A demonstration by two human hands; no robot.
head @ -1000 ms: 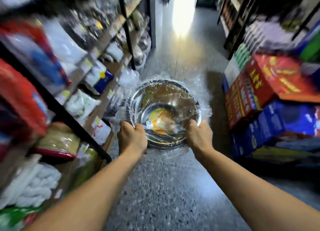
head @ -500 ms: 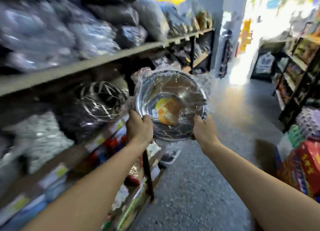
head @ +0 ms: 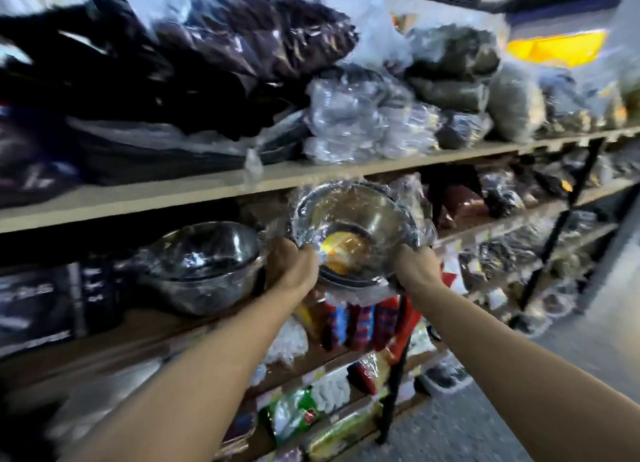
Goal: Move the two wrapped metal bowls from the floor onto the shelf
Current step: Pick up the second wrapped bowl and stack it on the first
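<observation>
Both my hands hold a stack of metal bowls (head: pixel 356 226) wrapped in clear plastic film, with a yellow-orange label inside. My left hand (head: pixel 294 266) grips the near left rim and my right hand (head: pixel 415 267) grips the near right rim. The bowls are lifted in front of the middle shelf (head: pixel 145 326), just under the board of the upper shelf (head: pixel 207 188), and tilted toward me. Another stack of wrapped metal bowls (head: pixel 204 264) rests on the middle shelf to the left.
The upper shelf carries dark bagged goods (head: pixel 214 63) and clear-wrapped packs (head: pixel 349 115). Lower shelves hold colourful packets (head: pixel 360 323). A black shelf post (head: pixel 398 368) stands below my right hand. Grey speckled floor (head: pixel 485 427) runs along the right.
I raised the wrapped bowls from low over the floor to shelf height and turned left to face the shelving. Both hands kept their grip on the rim.
</observation>
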